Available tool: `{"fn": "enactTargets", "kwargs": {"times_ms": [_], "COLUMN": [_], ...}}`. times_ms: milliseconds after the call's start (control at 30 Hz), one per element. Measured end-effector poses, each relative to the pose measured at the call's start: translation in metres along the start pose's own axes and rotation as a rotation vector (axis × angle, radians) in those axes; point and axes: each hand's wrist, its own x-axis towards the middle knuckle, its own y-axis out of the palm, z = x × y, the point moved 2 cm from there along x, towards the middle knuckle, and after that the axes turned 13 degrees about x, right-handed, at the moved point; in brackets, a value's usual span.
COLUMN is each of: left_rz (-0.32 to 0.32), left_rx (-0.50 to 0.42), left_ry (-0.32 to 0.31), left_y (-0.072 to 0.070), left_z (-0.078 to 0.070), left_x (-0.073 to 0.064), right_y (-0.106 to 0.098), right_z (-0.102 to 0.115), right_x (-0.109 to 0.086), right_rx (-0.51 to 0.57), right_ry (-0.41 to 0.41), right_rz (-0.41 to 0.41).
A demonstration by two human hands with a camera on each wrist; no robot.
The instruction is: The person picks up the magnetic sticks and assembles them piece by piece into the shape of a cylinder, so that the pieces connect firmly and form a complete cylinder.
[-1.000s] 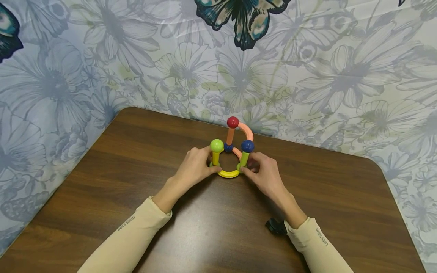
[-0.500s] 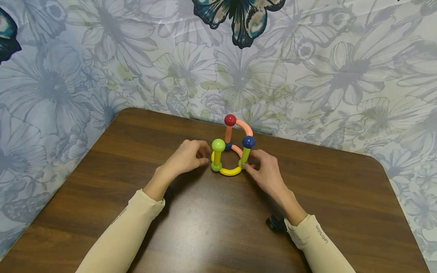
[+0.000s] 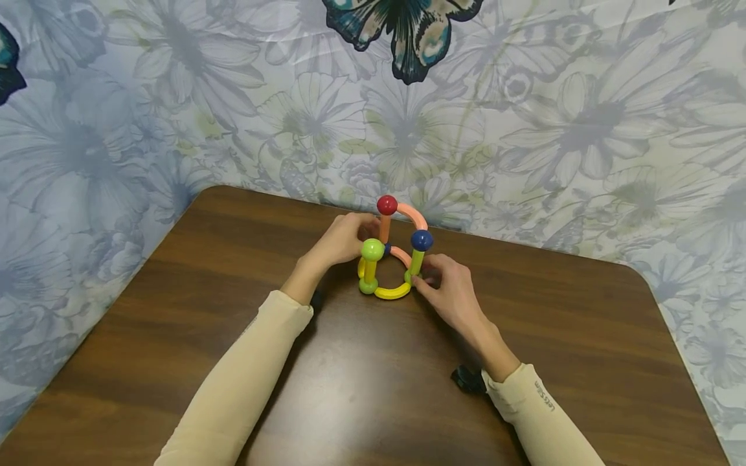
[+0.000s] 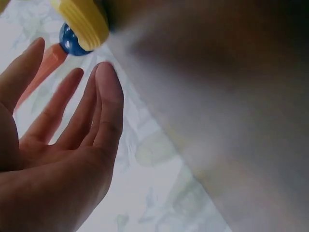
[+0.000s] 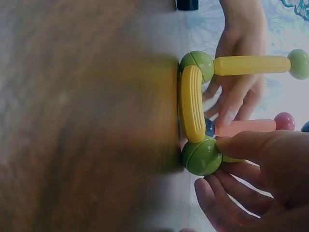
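A toy of magnetic balls and rods stands on the table. Its base ring has curved yellow rods (image 3: pixel 392 293) and a curved peach rod (image 3: pixel 401 255). Upright rods carry a light-green ball (image 3: pixel 373 250), a blue ball (image 3: pixel 422 240) and a red ball (image 3: pixel 387 205); a curved peach rod (image 3: pixel 414 215) joins the last two. My right hand (image 3: pixel 454 288) pinches the lower right green ball (image 5: pixel 203 157) between thumb and fingers. Behind the yellow upright, my left hand (image 3: pixel 344 238) is beside the orange upright rod (image 5: pixel 246 128), fingers loosely extended. In the left wrist view its fingertips (image 4: pixel 108 77) hold nothing.
The brown wooden table (image 3: pixel 350 388) has its back edge just behind the toy, against a floral wall covering (image 3: pixel 280 97). A black wrist device (image 3: pixel 468 380) sits under the right wrist.
My left hand has let go of the lower left green ball, drawn away to the left, then moved forward to the back-left of the toy. My right hand keeps its pinch.
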Motion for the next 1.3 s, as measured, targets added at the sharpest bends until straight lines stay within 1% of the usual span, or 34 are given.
{"fn": "enactTargets", "kwargs": {"times_ms": [100,200,333,533,733,867,1033,1167,1300], "left_rz": [0.037,0.054,0.042,0.020,-0.013,-0.020,-0.050,-0.069,-0.075], "left_rx": [-0.023,-0.018,-0.010,-0.021,-0.004,0.004,0.018,0.019,0.018], "left_ry": [-0.003,-0.004,-0.008,-0.048,-0.044,-0.037,-0.023,-0.039,-0.059], "left_y": [0.004,0.004,0.002,0.001,0.003,0.005,0.006,0.006,0.007], "left_z": [-0.002,-0.003,-0.001,0.002,0.005,0.007,0.008,0.010,0.010], "left_x": [0.008,0.010,0.012,0.009,0.008,0.007,0.007,0.007,0.007], "right_y": [0.002,0.002,0.000,0.000,-0.004,-0.014,-0.034,-0.048,-0.057], "right_z": [0.000,0.000,0.001,0.000,-0.001,0.002,-0.001,-0.012,-0.022], "right_x": [0.000,0.001,0.003,0.005,0.005,0.002,-0.003,-0.010,-0.017], "right_rx": [0.011,0.002,-0.008,0.000,-0.016,-0.014,-0.023,-0.045,-0.100], "right_ry": [-0.011,-0.024,-0.031,-0.040,-0.036,-0.046,-0.045,-0.012,0.039], "right_rz": [0.007,0.000,-0.015,-0.027,-0.027,-0.029,-0.087,-0.136,-0.137]}}
